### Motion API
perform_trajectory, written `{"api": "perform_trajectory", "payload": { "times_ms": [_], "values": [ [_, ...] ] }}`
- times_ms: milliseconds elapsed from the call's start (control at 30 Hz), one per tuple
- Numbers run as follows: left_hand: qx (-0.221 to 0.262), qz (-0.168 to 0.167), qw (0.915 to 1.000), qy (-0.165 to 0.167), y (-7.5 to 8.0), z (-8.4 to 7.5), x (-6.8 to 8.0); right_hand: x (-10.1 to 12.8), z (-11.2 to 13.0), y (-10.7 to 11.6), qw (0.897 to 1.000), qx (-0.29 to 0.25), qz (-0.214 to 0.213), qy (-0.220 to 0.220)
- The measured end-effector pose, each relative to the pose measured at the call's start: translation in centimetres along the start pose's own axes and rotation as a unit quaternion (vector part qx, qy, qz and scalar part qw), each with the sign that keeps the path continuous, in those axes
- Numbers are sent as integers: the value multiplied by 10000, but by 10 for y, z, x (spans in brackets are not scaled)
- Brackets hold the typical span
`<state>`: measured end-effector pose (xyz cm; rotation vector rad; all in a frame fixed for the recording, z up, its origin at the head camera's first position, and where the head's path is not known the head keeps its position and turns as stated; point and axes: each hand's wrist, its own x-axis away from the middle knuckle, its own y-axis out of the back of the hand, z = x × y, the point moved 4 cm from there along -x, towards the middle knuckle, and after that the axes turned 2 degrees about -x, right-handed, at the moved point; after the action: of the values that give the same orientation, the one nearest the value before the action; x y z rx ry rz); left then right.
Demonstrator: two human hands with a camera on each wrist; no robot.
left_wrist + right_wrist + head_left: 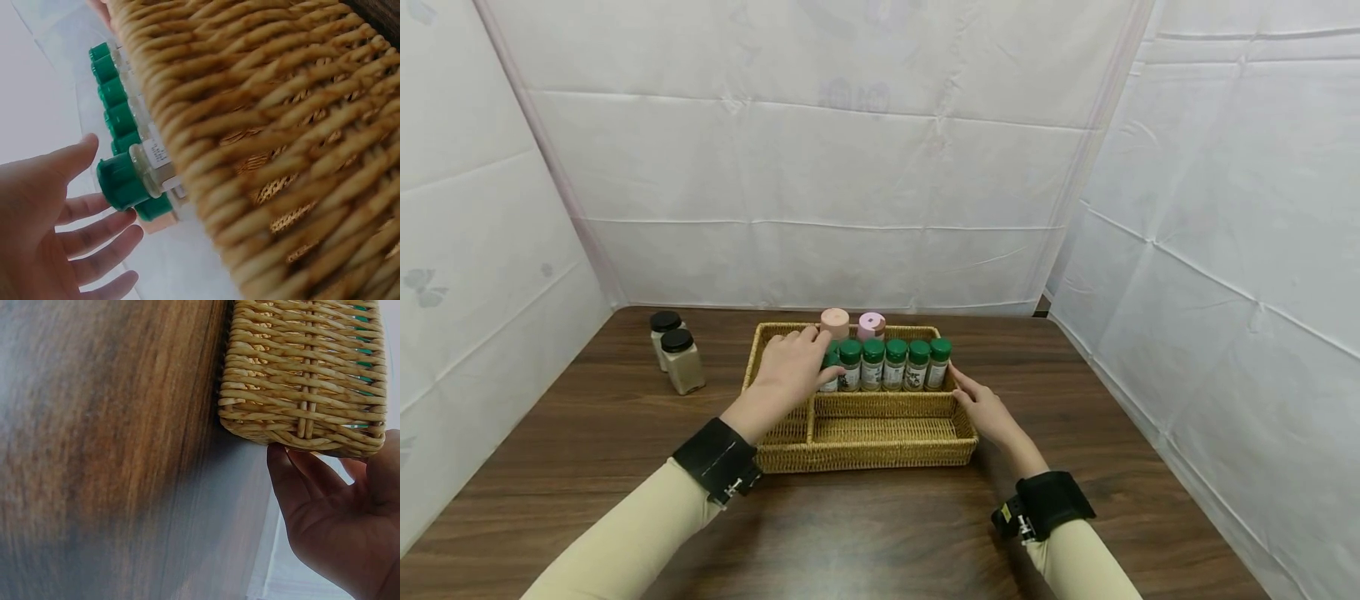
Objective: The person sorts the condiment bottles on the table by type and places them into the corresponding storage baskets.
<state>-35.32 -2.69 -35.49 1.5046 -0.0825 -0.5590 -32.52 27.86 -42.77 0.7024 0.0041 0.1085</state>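
Note:
A wicker basket (865,454) with dividers stands on the wooden table. Its back compartment holds a row of several green-capped spice jars (895,365). My left hand (793,367) reaches over the basket's left part to the leftmost green-capped jar (831,372). In the left wrist view the left hand (56,206) is spread, with thumb and fingers straight around that jar's cap (119,182) and at most touching it. My right hand (981,408) lies flat against the basket's right wall. In the right wrist view the right hand's fingers (294,481) touch the basket's corner (306,375).
Two pink-lidded jars (852,323) stand at the basket's back edge. Two black-lidded jars (677,360) of pale powder stand on the table left of the basket. The basket's front compartments (880,429) hold nothing. White cloth walls close in the table on three sides.

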Motion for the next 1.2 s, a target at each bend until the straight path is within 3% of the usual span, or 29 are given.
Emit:
{"api": "perform_trajectory", "payload": {
  "times_ms": [167, 300, 567, 833, 1000, 1200],
  "values": [
    [253, 72, 9995, 163, 7, 17, 3, 1, 0, 0, 10000, 48, -21, -4],
    [327, -92, 9988, 360, 11, 45, 6, 1, -1, 1, 10000, 49, -22, 3],
    [469, -79, 9957, 796, 17, 103, 23, 3, -1, 3, 9999, 11, -126, -74],
    [527, 383, 9895, 1291, 8, 147, 35, 1, -4, 1, 9998, -61, -122, -127],
    [748, 572, 9827, 1594, -3, 164, 43, 0, -3, 0, 9999, -117, -79, -77],
    [1027, 464, 9779, 1764, -11, 174, 49, 1, 0, 1, 10000, -33, -56, 24]
  ]
}}
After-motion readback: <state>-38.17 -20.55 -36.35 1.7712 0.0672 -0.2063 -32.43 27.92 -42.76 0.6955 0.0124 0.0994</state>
